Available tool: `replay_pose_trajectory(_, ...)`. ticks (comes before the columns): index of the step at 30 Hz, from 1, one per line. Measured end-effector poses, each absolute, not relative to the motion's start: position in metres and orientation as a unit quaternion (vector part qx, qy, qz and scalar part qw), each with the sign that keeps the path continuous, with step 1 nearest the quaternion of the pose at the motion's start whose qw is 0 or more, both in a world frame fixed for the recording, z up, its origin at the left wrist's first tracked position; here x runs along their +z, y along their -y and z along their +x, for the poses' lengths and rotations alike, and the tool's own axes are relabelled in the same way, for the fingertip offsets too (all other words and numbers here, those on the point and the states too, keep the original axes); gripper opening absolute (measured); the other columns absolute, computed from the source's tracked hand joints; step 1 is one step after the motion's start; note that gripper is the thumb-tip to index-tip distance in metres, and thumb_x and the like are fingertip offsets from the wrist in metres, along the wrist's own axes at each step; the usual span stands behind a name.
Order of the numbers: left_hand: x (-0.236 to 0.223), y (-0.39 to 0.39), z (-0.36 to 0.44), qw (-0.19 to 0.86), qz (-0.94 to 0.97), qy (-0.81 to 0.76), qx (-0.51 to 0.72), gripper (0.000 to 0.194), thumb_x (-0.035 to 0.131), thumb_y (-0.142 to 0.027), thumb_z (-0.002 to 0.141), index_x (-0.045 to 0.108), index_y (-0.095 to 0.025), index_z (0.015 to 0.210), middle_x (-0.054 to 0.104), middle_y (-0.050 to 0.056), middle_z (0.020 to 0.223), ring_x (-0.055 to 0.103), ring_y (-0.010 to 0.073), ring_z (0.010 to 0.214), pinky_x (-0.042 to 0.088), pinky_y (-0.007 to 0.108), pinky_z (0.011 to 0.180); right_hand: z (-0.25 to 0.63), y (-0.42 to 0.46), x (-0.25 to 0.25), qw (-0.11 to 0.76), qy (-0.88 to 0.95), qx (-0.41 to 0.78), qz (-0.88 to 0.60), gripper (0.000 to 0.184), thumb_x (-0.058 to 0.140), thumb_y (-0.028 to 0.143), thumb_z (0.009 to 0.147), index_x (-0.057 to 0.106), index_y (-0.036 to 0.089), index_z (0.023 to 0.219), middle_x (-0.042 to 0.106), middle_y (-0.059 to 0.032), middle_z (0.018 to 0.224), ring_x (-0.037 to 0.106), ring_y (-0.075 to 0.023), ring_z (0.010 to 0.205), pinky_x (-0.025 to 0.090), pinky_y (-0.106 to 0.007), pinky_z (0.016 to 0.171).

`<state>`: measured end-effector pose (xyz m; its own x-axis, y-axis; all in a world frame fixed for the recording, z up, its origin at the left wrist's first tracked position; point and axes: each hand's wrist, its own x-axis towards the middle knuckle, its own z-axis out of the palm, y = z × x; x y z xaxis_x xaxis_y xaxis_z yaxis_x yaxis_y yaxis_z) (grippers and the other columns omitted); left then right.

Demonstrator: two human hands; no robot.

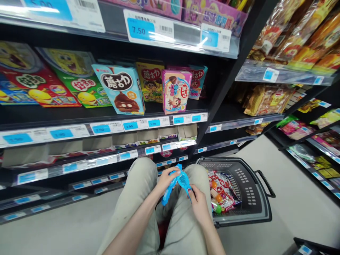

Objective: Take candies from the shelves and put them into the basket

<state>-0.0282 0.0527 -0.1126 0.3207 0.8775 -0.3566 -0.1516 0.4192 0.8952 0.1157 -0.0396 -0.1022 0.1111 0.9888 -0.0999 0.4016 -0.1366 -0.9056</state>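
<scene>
In front of my knees, my left hand (168,180) is closed around a long bright-blue plastic piece (166,197), which slants down to the left. My right hand (196,197) pinches the thin handle of a blue spoon-shaped plastic piece (183,180) with a round end. The two blue pieces meet near my left fingertips; whether they are joined I cannot tell. To the right of my knee stands a dark grey shopping basket (249,173) holding several snack packets (225,193) in shiny red and white wrapping.
Ahead, a black shelf carries a light-blue chocolate snack box (122,90), a pink box (176,91) and green and red cartoon boxes (77,78). Low cardboard trays (147,136) line the shelf below. Bagged bread (300,35) fills the right-hand shelves. The basket handle (267,184) sticks out over the floor.
</scene>
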Motion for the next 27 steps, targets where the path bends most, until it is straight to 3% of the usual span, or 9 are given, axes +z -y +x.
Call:
replay_pose_trajectory(5, -0.115, -0.057, -0.032, 0.722, 0.402, -0.446, 0.344, 0.025, 0.065, -0.040, 0.067, 0.056, -0.017, 0.071, 0.046, -0.006, 0.043, 0.037, 0.0069, 0.032, 0.035, 0.020, 0.032, 0.121, 0.043, -0.105, 0.408, 0.498, 0.477, -0.598, 0.033, 0.043, 0.041, 0.086, 0.062, 0.015, 0.094, 0.051, -0.0007, 0.064, 0.047, -0.0157, 0.058, 0.037, -0.025, 0.054)
replay_pose_trajectory(14, -0.116, -0.055, -0.028, 0.740, 0.390, -0.433, 0.334, 0.026, 0.064, -0.040, 0.067, 0.056, -0.016, 0.073, 0.047, -0.006, 0.045, 0.042, 0.0083, 0.033, 0.035, 0.020, 0.033, 0.125, 0.043, -0.107, 0.463, 0.390, 0.572, -0.553, 0.041, 0.058, 0.056, 0.073, 0.062, 0.015, 0.082, 0.053, 0.0006, 0.057, 0.048, -0.0136, 0.047, 0.039, -0.025, 0.047)
replay_pose_trajectory(20, -0.120, -0.053, -0.026, 0.735, 0.389, -0.409, 0.375, 0.027, 0.064, -0.042, 0.069, 0.054, -0.017, 0.072, 0.049, -0.006, 0.049, 0.042, 0.0075, 0.035, 0.035, 0.020, 0.035, 0.127, 0.035, -0.109, 0.451, 0.341, 0.606, -0.560, 0.050, 0.048, 0.065, 0.074, 0.060, 0.017, 0.066, 0.057, -0.0028, 0.052, 0.051, -0.0161, 0.040, 0.038, -0.027, 0.042)
replay_pose_trajectory(27, -0.115, -0.053, -0.025, 0.712, 0.406, -0.425, 0.383, 0.033, 0.066, -0.044, 0.067, 0.063, -0.016, 0.082, 0.049, -0.005, 0.048, 0.044, 0.0088, 0.038, 0.034, 0.020, 0.038, 0.130, 0.030, -0.109, 0.493, 0.332, 0.569, -0.568, 0.039, 0.059, 0.052, 0.071, 0.060, 0.015, 0.081, 0.045, 0.0038, 0.053, 0.038, -0.0092, 0.042, 0.026, -0.021, 0.042)
